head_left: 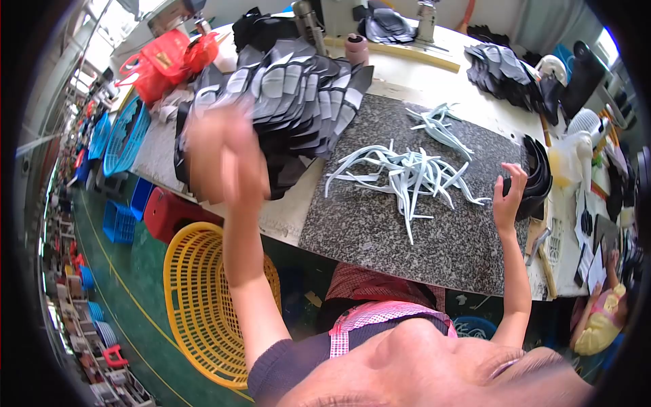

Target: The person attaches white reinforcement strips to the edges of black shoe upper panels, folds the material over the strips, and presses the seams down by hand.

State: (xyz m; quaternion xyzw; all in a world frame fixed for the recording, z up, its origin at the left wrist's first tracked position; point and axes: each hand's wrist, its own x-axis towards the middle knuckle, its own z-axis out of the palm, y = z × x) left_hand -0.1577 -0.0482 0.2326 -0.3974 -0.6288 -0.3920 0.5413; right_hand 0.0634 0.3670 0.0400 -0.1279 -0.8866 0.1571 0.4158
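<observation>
My left hand (227, 159) is smeared by motion over the left edge of a big pile of grey and black cut pieces (285, 95); whether it holds anything is hidden by the blur. On the right, my right hand (510, 193) is raised with its fingers loosely bent and apart, and I see nothing in them. Right beside it stand several curved black strips (537, 178); I cannot tell whether the hand touches them. Between the hands, a tangle of thin pale strips (410, 176) lies on a speckled stone slab (380, 237), with a smaller bunch (439, 127) behind it.
Red plastic bags (163, 61) and a pink bottle (356, 49) stand around the pile. Another stack of grey pieces (502, 71) lies at the back right. A yellow basket (196, 305) stands on the floor at the left. A person in yellow (602, 319) sits at the far right.
</observation>
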